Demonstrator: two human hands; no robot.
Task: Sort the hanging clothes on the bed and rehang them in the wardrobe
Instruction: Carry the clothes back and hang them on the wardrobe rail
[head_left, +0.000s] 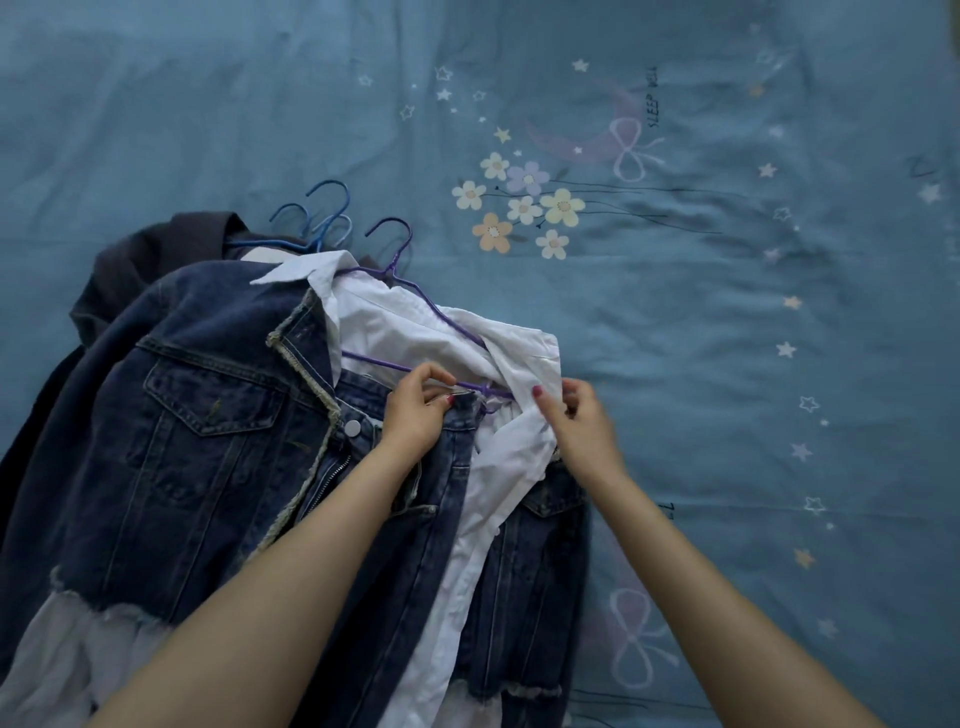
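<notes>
On blue bedsheet (208, 104) — clothes pile (182, 441), hands (415, 410) gripping purple hanger (415, 291)

The light over my blue star-and-flower printed bedsheet (727, 312) is dim, cool and even, with no glare. Only soft shadows sit in its wrinkles, and the upper left of the frame is darkest. My right hand (582, 421) is slightly smeared by motion. The wide lens bends the edges, and the far corners look soft and grainy.
</notes>
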